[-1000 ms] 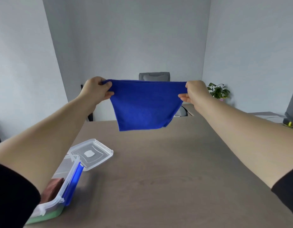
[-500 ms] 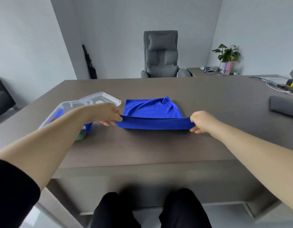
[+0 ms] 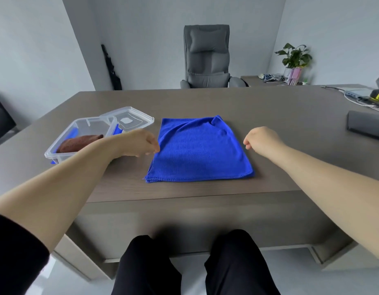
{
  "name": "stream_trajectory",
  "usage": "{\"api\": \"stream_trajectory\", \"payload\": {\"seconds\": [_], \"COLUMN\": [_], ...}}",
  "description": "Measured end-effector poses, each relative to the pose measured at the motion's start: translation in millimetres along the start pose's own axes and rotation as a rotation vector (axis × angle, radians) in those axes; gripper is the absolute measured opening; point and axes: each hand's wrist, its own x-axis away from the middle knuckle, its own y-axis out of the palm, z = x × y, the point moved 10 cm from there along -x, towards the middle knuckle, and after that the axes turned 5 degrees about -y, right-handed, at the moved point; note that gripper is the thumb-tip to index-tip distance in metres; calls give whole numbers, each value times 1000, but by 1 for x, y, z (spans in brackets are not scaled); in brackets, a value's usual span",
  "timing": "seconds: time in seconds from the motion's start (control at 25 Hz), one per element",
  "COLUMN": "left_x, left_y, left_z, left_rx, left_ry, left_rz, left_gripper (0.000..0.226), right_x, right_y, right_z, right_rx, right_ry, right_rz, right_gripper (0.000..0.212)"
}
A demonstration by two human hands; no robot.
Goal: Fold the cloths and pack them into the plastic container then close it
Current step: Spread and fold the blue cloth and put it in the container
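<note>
A blue cloth [image 3: 199, 150] lies folded in half on the grey desk [image 3: 269, 107], its doubled edges toward me and one far corner turned up. My left hand [image 3: 141, 142] hovers at the cloth's left edge with curled fingers, its fingertips just touching the edge. To the right of the cloth my right hand [image 3: 262, 138] is loosely curled, a small gap away, holding nothing. At the left stands the clear plastic container [image 3: 78, 122], uncovered, with a folded brown cloth [image 3: 78, 142] inside. Its clear lid [image 3: 139, 118] lies flat behind it.
A grey office chair [image 3: 206, 56] stands behind the desk. At the far right are a dark flat pad [image 3: 365, 124], cables [image 3: 359, 96] and a potted plant [image 3: 295, 58]. My legs show below the desk's near edge.
The blue cloth was held up in the air by both hands, then laid on the desk and folded toward me. Both hands have let go and moved to its sides.
</note>
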Motion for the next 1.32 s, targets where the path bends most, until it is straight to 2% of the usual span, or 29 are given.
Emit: {"api": "stream_trajectory", "payload": {"seconds": [0.08,0.16,0.36,0.56,0.72,0.84,0.92,1.12,1.32], "left_x": [-19,-42,-115,-181,-199,-200,-199,-202,-208], "left_y": [-16,-21,-7,13,22,29,37,47,55], "left_z": [16,28,57,89,76,76,84,85,78], "left_rx": [-6,37,146,175,183,106,-38,-275,-365], "left_ry": [54,73,85,131,144,217,265,227,172], "left_rz": [208,342,472,398,414,415,406,405,342], "left_gripper": [21,25,38,43,35,30,34,46,53], "right_x": [-17,-40,-108,-165,-181,-182,-183,-190,-201], "right_y": [-2,3,34,47,57,60,61,58,50], "right_z": [-3,-10,-24,-35,-34,-47,-51,-33,-14], "right_rx": [-29,-35,-119,-184,-135,-17,34,-69,-230], "right_ry": [-59,-87,-85,-113,-172,-274,-301,-219,-88], "right_rz": [106,166,201,281,325,341,328,297,303], "right_gripper": [29,32,29,15,19,25,20,26,37]}}
